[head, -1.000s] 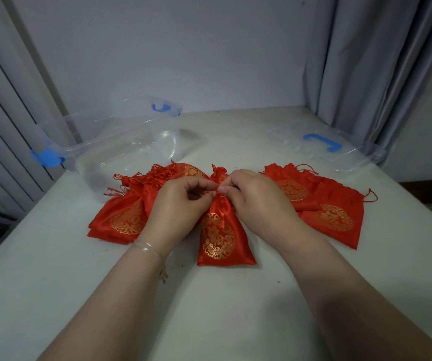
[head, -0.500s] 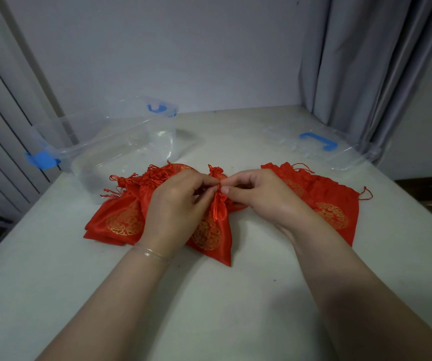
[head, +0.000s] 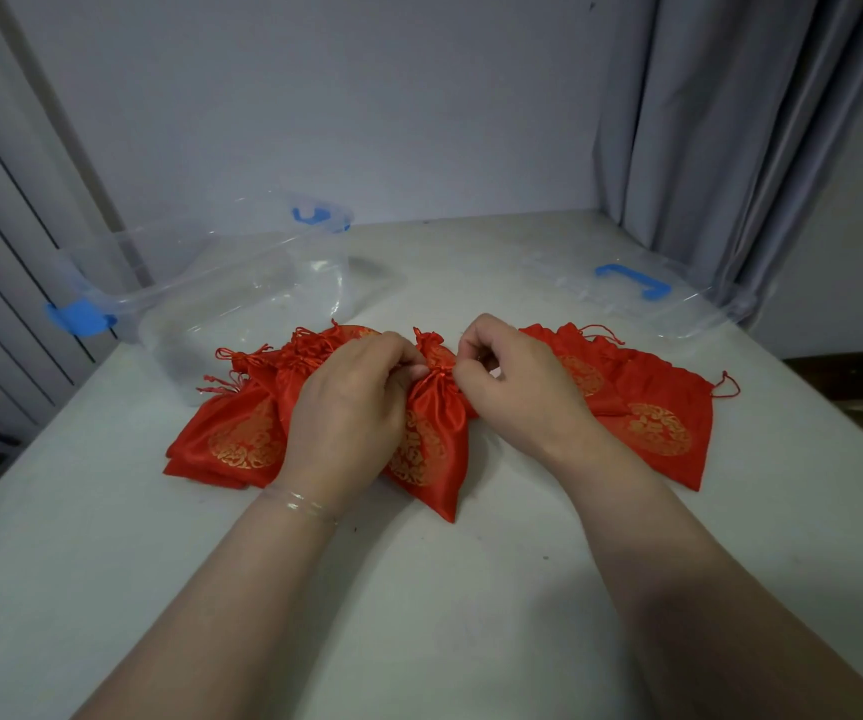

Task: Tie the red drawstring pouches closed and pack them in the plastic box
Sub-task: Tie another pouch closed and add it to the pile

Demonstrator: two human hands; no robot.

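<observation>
- Since a second ago the middle pouch (head: 432, 439) has swung: bottom corner now points toward the person, gathered neck sits between the two hands, which have barely shifted.
- Left hand (head: 354, 407) has fingers curled, pinching the pouch neck from the left.
- Right hand (head: 515, 392) has fingers curled, pinching the cord at the neck from the right.
- Left pile of pouches (head: 234, 433) lies on the table (head: 419, 615), partly under the left hand, touching the front of the plastic box (head: 221, 304).
- Box is clear with blue clips; no pouch visible inside.
- Right pile of pouches (head: 652, 423) lies flat beside the right hand.
- Clear lid (head: 642, 293) with blue handle sits behind that pile, near the curtain (head: 730, 122).
- Thin bracelet (head: 299, 504) on left wrist.
</observation>
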